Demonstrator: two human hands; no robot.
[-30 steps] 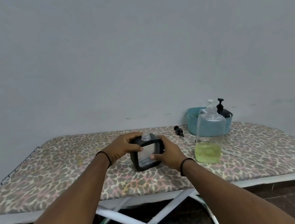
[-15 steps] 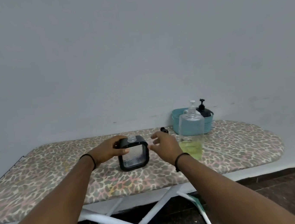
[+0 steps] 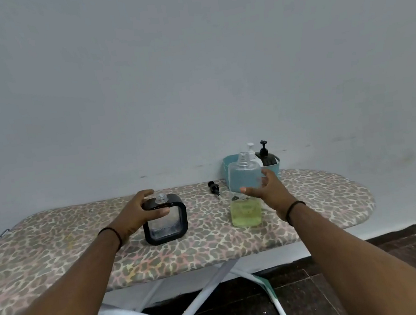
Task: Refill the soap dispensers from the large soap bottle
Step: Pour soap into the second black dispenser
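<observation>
A square dispenser point(image 3: 165, 221) with a thick black rubbery frame and a clear ribbed window stands uncapped on the leopard-print ironing board point(image 3: 55, 239). The left hand point(image 3: 140, 214) grips its top corner, thumb across the front. To the right stands the large soap bottle point(image 3: 245, 194), clear plastic, rounded shoulders, threaded neck bare, yellow-green soap filling its lower part. The right hand point(image 3: 267, 189) is spread wide beside it, fingers straight; whether they touch the plastic is hard to tell. A small black pump point(image 3: 214, 187) lies on the cloth between the two. Behind the bottle, a teal tub point(image 3: 228, 162) half hides two more pump bottles point(image 3: 266, 157).
</observation>
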